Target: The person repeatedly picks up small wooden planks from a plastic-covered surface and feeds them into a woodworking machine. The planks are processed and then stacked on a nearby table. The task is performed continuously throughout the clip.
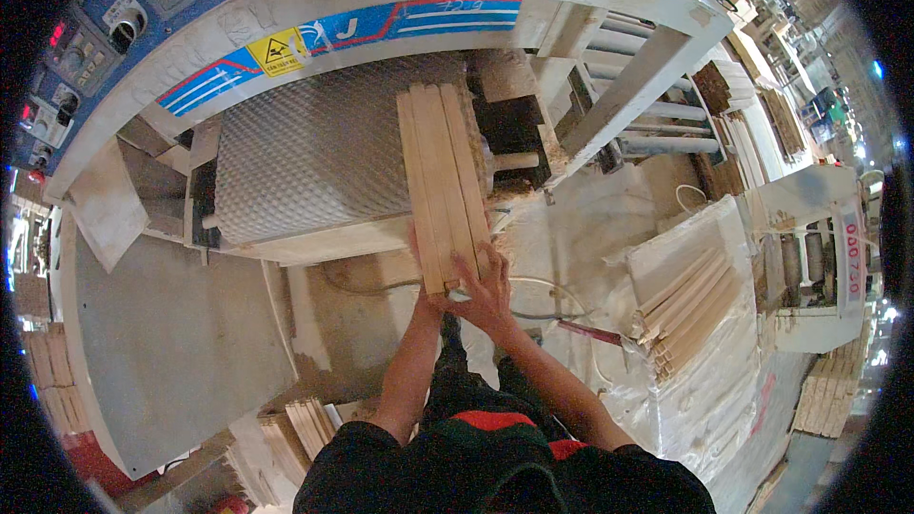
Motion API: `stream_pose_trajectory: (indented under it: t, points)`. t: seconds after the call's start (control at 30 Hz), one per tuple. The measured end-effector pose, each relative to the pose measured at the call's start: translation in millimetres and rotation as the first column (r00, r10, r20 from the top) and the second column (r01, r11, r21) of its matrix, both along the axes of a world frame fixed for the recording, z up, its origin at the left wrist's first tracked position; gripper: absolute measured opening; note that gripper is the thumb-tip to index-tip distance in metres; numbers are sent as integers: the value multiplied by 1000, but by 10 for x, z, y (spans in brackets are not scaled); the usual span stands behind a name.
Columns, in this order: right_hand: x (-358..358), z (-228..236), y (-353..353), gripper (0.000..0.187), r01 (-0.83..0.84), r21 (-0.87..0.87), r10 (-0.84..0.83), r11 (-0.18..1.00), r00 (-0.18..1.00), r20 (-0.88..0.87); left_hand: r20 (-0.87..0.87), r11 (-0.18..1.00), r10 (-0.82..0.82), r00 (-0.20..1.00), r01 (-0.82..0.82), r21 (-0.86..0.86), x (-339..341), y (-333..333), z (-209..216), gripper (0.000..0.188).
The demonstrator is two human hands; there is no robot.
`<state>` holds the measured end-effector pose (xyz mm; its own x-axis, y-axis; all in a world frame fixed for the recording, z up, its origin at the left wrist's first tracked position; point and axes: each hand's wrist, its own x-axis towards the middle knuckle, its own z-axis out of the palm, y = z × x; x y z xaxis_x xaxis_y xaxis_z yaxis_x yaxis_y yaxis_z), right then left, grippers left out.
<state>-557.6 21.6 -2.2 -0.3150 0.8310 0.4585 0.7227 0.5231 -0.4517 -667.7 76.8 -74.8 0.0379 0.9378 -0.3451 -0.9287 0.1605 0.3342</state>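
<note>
A bundle of several long wooden strips (pixel 441 186) lies side by side, with its far end over the right part of a grey textured conveyor belt (pixel 314 148). The near ends stick out past the machine's front edge, toward my body. My left hand (pixel 430 304) grips the near end from the left and below; most of its fingers are hidden behind the wood. On the other side, my right hand (pixel 488 293) is closed around the bundle's right edge near the same end, fingers along the strips.
Over the belt runs a machine frame with a yellow warning label (pixel 276 51) and a control panel (pixel 71 67) at upper left. More wooden strips (pixel 690 305) lie on a plastic-covered surface at right. A grey board (pixel 181 352) stands left; metal rollers (pixel 666 128) sit beyond the frame.
</note>
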Motion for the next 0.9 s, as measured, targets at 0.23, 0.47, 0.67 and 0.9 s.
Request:
stream_pose_trajectory:
  t: [0.23, 0.47, 0.67, 0.9]
  points:
    - [-302, -140, 187, 83, -13, -28, 12, 1000, 999, -46, 36, 987, 162, 986, -162, -18, -371, 177, -173, 62]
    - [-557, -338, 342, 81, 77, 20, -77, 997, 996, -38, 88, 984, 180, 980, -178, -30, -346, 37, -83, 63]
    - [-499, -261, 615, 80, -35, 58, 37, 998, 999, -38, 113, 971, 240, 964, -238, -31, -419, 112, -156, 64]
    - [-398, -83, 763, 71, -7, -169, -32, 986, 973, -230, 239, 977, 213, 947, -207, -53, -303, 33, 146, 66]
